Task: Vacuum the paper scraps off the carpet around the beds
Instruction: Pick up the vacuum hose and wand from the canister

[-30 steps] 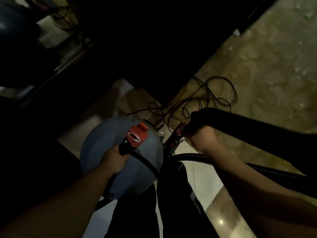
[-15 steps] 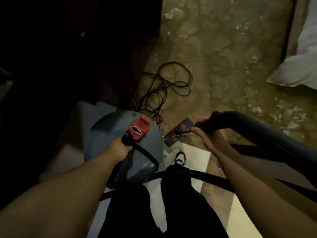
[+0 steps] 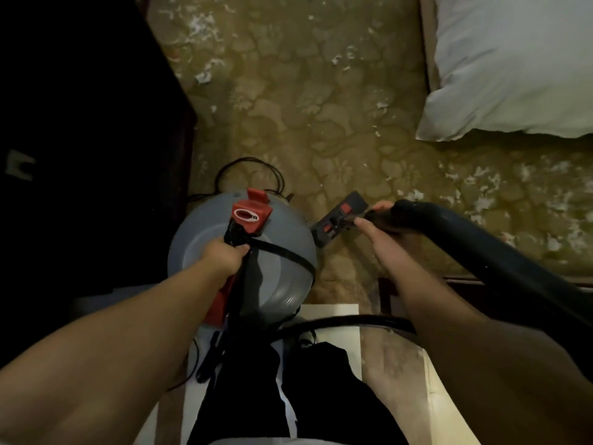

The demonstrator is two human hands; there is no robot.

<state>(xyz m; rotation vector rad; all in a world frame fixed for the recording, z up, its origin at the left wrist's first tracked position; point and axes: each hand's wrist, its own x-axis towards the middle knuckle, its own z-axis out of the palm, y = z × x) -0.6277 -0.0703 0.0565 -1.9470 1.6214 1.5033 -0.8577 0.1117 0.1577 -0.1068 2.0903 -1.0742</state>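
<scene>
Two hands: both busy! The left hand [image 3: 224, 256] has its fingers curled tight round the black handle [image 3: 237, 234] on top of the grey vacuum canister [image 3: 199, 239]. The right hand [image 3: 382, 239] wraps the dark wand [image 3: 481, 248], thumb stretched along it.
Nozzle: the floor head [image 3: 340, 216] sits just beyond the right fingertips, over the carpet [image 3: 321, 123]. Whether it touches, I can't tell.
Litter: white paper scraps [image 3: 203, 77] are scattered well ahead of both sets of fingers, and more lie off to the right beside the bed [image 3: 513, 65].
Progress: barely begun, I'd say. The carpet looks littered all over, so the whole sweep is left to do.
</scene>
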